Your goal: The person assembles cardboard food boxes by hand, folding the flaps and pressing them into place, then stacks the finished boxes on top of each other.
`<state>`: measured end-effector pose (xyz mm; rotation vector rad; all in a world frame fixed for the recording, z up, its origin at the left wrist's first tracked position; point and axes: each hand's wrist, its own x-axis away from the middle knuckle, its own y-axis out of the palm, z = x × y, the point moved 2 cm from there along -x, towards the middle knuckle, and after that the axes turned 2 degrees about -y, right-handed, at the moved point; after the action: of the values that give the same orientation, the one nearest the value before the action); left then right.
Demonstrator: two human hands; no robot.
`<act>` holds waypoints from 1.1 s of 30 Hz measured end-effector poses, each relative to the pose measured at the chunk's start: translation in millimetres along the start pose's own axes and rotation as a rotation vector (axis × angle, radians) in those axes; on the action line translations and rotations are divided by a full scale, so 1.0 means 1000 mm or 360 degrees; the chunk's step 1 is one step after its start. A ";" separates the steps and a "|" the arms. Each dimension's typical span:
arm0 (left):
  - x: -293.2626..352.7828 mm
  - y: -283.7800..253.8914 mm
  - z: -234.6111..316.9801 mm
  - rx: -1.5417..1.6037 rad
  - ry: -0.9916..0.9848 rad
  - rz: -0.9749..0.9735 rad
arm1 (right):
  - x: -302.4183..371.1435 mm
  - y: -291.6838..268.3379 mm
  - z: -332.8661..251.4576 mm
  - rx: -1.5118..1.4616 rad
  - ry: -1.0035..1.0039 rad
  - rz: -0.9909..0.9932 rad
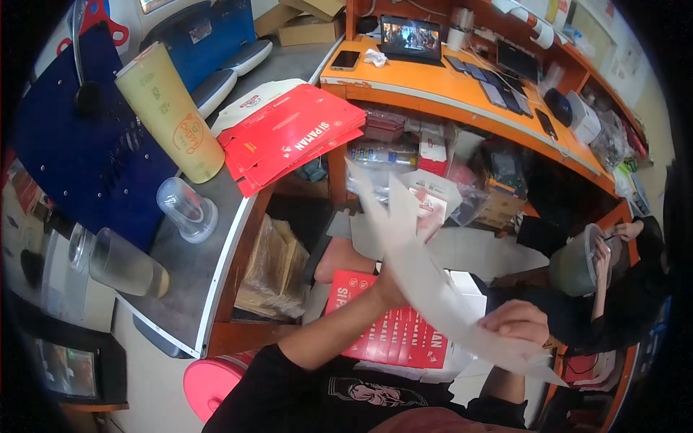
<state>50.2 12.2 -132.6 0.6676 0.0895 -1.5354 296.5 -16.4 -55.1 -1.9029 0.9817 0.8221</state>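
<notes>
A white, flat cardboard box blank (440, 289) with pointed flaps is held up in front of me, blurred by motion. My right hand (516, 326) grips its lower right part, fingers bent over the edge. My left hand (392, 289) is behind the blank, its fingers mostly hidden, so its hold does not show. Below both hands, red box blanks (382, 333) with white print lie overlapped on my lap. A second pile of red blanks (299, 130), the top one partly showing white, rests on the grey table at the upper left.
On the grey table (191, 267) stand a tall yellow-green cup (172, 115), a clear dome lid (189, 209) and a clear cup (128, 265). Phones and a tablet (410, 40) sit on the orange desk (462, 94). Another person's hands (603, 252) hold a tub (574, 263) at right.
</notes>
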 end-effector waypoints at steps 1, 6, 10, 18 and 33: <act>0.005 0.002 -0.003 0.0129 -0.0195 -0.0038 | -0.001 0.002 0.000 -0.0212 -0.0011 -0.0117; 0.012 0.023 0.004 -0.0052 0.0416 -0.0150 | 0.034 -0.010 0.015 0.0580 0.0280 0.1106; 0.011 0.038 0.002 -0.0060 0.0529 -0.0134 | 0.014 -0.021 0.005 0.1237 0.0016 0.1216; -0.008 0.047 0.014 0.0030 0.0808 0.0011 | 0.020 -0.032 0.010 -0.0091 0.0766 0.1199; -0.016 0.030 0.086 -0.0274 0.0869 0.0073 | -0.026 0.017 0.029 -0.0140 0.0245 -0.0086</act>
<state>46.5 -15.4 -44.4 0.9270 0.6067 -1.2499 264.6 11.4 -52.5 -2.0837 0.9958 0.7061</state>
